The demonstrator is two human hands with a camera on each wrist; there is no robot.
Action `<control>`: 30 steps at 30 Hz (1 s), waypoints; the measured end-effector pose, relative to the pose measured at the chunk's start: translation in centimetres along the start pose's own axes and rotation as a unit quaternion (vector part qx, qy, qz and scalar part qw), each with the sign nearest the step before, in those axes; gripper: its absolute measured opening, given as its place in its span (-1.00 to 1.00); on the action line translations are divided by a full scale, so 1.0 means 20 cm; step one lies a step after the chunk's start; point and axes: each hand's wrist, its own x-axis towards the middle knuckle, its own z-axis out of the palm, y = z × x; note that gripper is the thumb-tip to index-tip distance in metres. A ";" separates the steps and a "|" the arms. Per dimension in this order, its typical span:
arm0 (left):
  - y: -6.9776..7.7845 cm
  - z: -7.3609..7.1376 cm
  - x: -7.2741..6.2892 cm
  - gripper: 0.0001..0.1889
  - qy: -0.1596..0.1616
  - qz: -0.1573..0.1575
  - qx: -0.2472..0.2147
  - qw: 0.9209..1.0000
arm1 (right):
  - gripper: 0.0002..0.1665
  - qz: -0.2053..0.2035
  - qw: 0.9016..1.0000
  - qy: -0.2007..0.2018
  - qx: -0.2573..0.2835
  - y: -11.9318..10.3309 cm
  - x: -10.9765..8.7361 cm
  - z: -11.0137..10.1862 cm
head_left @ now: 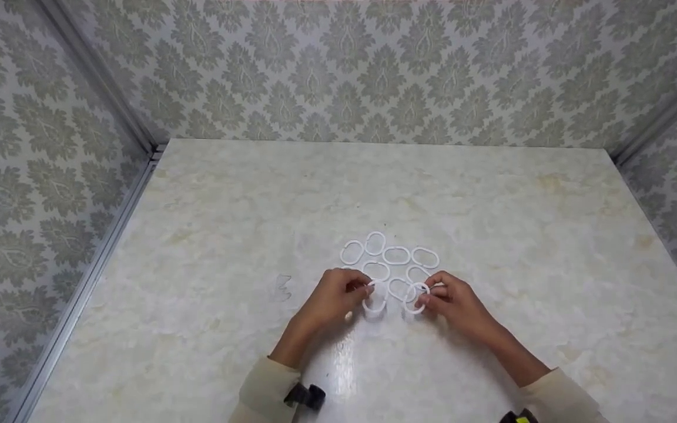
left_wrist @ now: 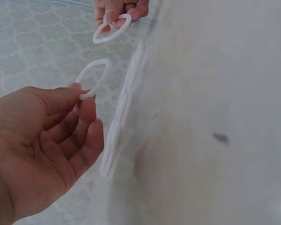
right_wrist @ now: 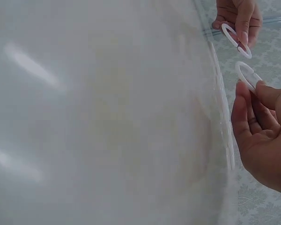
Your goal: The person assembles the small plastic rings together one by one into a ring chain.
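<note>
Left hand (head_left: 338, 292) pinches one white ring (left_wrist: 107, 70), right hand (head_left: 456, 298) another ring (right_wrist: 240, 75); both off the surface (head_left: 197, 235), well short of its far edge. Loose rings (head_left: 397, 264) lie beyond. Step: likely positioning the pair; next probably calls for steady pinches, careful alignment.

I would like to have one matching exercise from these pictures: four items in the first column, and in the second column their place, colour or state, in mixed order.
Column one
1. Left hand and right hand
2. Loose rings
3. Back wall
4. Sleeves

Column two
A. plain cream
B. each pinching a raised ring
C. covered with a leafy pattern
D. lying flat on the table

Right pairs: 1-B, 2-D, 3-C, 4-A
</note>
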 end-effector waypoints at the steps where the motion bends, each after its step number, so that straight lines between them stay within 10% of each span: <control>1: 0.00 0.00 0.00 -0.84 0.003 -0.004 -0.008 1.000 | -0.68 0.002 1.000 0.000 0.007 0.00 0.00 0.00; 30: 0.02 0.04 -0.01 -0.90 0.033 -0.037 -0.079 0.996 | -0.63 -0.024 0.997 0.066 0.036 -0.05 0.09 0.05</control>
